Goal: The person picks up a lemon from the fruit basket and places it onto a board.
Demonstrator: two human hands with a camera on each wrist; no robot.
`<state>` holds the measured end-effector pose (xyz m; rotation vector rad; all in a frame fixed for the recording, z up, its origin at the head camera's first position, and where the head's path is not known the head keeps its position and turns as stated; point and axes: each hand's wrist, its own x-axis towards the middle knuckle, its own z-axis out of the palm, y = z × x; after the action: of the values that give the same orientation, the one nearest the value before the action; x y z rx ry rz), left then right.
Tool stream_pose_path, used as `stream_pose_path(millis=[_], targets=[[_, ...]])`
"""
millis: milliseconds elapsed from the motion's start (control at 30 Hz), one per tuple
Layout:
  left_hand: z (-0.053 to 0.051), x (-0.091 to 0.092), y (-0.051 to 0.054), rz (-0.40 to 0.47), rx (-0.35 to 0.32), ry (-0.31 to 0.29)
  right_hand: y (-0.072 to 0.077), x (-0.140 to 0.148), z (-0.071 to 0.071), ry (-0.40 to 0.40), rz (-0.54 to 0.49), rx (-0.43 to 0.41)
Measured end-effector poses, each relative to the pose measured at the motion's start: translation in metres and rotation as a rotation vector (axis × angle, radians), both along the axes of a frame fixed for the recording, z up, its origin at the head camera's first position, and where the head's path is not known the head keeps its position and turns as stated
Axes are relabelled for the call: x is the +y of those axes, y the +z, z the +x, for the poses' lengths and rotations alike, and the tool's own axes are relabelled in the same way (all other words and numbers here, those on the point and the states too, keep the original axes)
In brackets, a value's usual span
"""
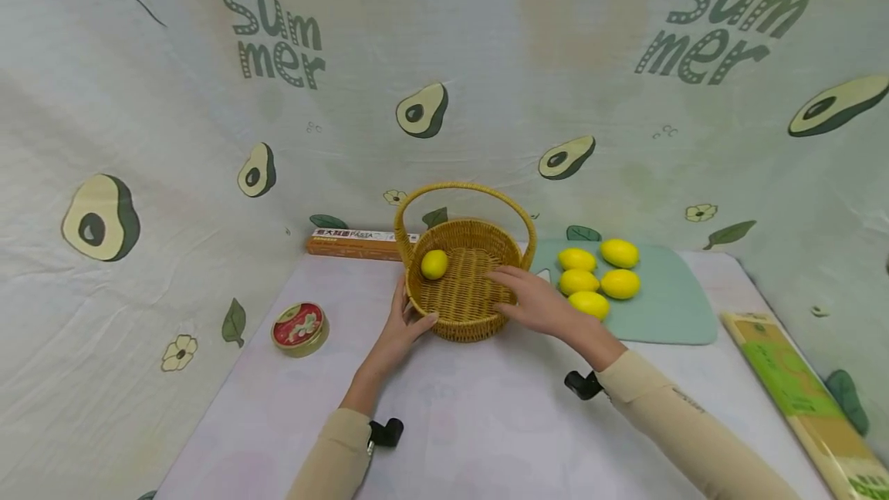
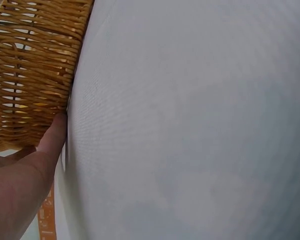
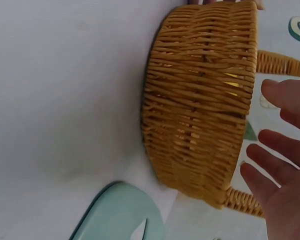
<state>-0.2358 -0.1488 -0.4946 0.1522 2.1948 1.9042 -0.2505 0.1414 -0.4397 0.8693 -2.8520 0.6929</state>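
Note:
A round wicker basket [image 1: 467, 328] with a tall arched handle stands near the back wall. One lemon [image 1: 434, 265] lies inside it, at the left. My left hand [image 1: 397, 334] holds the basket's left side, its thumb at the front rim; in the left wrist view a finger [image 2: 54, 134] touches the wicker low down. My right hand [image 1: 538, 303] hovers at the right rim with loose, spread fingers and holds nothing. In the right wrist view the fingers of this hand [image 3: 287, 175] are apart beside the basket's rim. Several lemons [image 1: 620, 284] lie right of the basket.
Those lemons are on a pale green cutting board [image 1: 674, 307]. Behind the basket at left lies a pasta box [image 1: 354, 245]. A round red-and-gold tin [image 1: 300, 329] stands at the left, and a long green-and-yellow packet [image 1: 792, 384] lies along the right edge.

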Motion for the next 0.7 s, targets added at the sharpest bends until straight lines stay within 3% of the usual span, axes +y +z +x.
stream_pose_path(millis=[233, 467, 700], targets=[[0.0, 0.0, 0.002, -0.003, -0.017, -0.003, 0.003, -0.025, -0.021, -0.001, 0.032, -0.079], [0.001, -0.001, 0.003, 0.007, -0.021, 0.006, 0.0, -0.049, -0.041, 0.059, 0.145, -0.123], [-0.004, 0.0, -0.006, -0.009, -0.016, 0.003, 0.0, -0.067, -0.054, 0.108, 0.194, -0.181]])
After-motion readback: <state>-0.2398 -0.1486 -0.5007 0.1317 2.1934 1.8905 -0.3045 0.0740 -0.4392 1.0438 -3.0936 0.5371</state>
